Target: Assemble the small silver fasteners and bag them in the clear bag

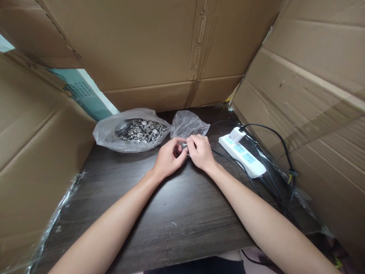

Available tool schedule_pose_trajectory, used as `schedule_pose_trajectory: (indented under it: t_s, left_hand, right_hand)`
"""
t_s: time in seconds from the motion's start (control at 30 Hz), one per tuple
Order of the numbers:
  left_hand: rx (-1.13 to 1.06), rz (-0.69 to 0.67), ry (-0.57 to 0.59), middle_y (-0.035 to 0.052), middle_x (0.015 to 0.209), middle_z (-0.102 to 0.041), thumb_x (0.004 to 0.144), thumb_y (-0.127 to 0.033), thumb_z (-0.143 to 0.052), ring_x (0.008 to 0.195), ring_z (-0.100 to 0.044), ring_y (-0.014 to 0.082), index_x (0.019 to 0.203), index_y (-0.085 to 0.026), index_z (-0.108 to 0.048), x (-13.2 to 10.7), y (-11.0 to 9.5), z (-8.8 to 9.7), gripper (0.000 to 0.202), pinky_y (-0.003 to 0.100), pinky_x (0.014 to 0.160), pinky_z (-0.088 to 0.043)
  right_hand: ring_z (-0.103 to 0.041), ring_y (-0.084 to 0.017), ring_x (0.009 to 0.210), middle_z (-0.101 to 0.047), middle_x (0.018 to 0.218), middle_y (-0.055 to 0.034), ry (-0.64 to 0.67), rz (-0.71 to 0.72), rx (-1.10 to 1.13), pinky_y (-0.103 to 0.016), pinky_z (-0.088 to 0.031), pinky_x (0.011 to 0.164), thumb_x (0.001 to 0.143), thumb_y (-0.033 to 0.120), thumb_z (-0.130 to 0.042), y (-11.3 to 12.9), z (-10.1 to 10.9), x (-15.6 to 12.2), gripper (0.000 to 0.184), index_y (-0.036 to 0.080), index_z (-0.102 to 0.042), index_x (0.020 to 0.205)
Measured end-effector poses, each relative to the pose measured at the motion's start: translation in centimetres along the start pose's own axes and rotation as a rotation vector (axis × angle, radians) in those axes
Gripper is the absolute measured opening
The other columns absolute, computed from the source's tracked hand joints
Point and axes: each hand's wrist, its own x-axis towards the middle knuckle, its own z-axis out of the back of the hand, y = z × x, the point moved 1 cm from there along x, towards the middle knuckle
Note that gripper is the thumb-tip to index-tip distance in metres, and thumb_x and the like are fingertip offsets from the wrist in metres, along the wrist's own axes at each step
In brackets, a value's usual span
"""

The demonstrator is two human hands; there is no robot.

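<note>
Both hands meet over the middle of the table. My left hand (170, 156) is closed, its thumb and fingers curled round a small shiny metal piece (184, 145). My right hand (200, 151) pinches the same piece from the other side, its fingers covering most of it. The exact kind of piece cannot be made out. Just beyond the fingers lies a crumpled clear plastic bag (188, 122). To the left, an open plastic bag (107, 131) holds many small metal parts (142, 130), some of them round.
A white power strip (242, 154) with a plugged-in white adapter (237, 134) sits on the right. Black cables (275, 131) run from it along the table's right side. Cardboard walls (148, 45) enclose the dark wooden table (171, 213) at the back and both sides.
</note>
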Motion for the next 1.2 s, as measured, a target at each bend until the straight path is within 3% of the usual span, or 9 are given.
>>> schedule_pose_trajectory:
  t_s: [0.1,0.43,0.73,0.9,1.0,1.2]
  left_hand:
    - [-0.037,0.039,-0.011,-0.0014,0.075,-0.058,0.088,-0.027,-0.066,0.065,-0.056,0.0118,0.117,-0.015,-0.064,0.0,-0.1,0.0,0.031,0.023,0.062,-0.047]
    - [-0.036,0.108,-0.029,0.005,0.084,-0.07,0.095,-0.034,-0.058,0.068,-0.06,0.0135,0.098,-0.014,-0.069,0.2,-0.1,0.1,0.023,0.024,0.062,-0.048]
    - [-0.046,0.097,0.041,0.0024,0.076,-0.067,0.095,-0.036,-0.059,0.065,-0.058,0.0131,0.096,-0.015,-0.067,0.1,-0.2,0.2,0.022,0.023,0.06,-0.046]
    - [-0.069,0.051,0.041,0.0019,0.075,-0.064,0.094,-0.036,-0.061,0.064,-0.055,0.0125,0.088,-0.016,-0.065,0.1,-0.3,0.1,0.021,0.024,0.06,-0.044]
    - [-0.068,0.026,0.033,0.0013,0.074,-0.062,0.095,-0.035,-0.062,0.063,-0.054,0.0122,0.086,-0.016,-0.063,0.1,-0.4,0.2,0.021,0.024,0.061,-0.044]
    - [-0.091,0.038,0.006,0.0014,0.077,-0.063,0.097,-0.034,-0.059,0.065,-0.055,0.0123,0.093,-0.016,-0.063,0.0,-0.4,0.4,0.019,0.024,0.062,-0.046]
  right_hand:
    - [-0.047,-0.018,0.067,-0.051,0.062,-0.0019,-0.037,-0.026,0.015,-0.035,-0.028,0.07,0.102,0.029,-0.037,-0.3,0.0,0.1,0.037,0.022,-0.034,0.065]
    - [-0.042,-0.017,0.062,-0.044,0.058,-0.0003,-0.082,-0.024,0.036,-0.034,-0.028,0.066,0.101,0.031,-0.041,-0.3,0.0,0.2,0.039,0.023,-0.032,0.064]
    - [-0.042,-0.015,0.059,-0.044,0.056,0.0008,-0.082,-0.005,0.131,-0.032,-0.035,0.067,0.101,0.032,-0.043,0.2,0.3,0.2,0.041,0.022,-0.035,0.062]
    - [-0.038,-0.014,0.051,-0.037,0.046,0.0008,-0.079,-0.103,0.19,-0.032,-0.035,0.064,0.103,0.051,-0.044,0.1,0.2,0.0,0.061,0.021,-0.033,0.051]
    - [-0.043,-0.015,0.053,-0.043,0.049,-0.0017,-0.091,-0.17,0.222,-0.033,-0.035,0.062,0.104,0.059,-0.037,0.0,0.4,-0.1,0.065,0.021,-0.035,0.051]
    - [-0.055,-0.018,0.072,-0.06,0.076,-0.0048,-0.088,-0.059,0.338,-0.031,-0.042,0.071,0.104,0.043,-0.036,0.5,1.0,0.1,0.041,0.021,-0.054,0.075]
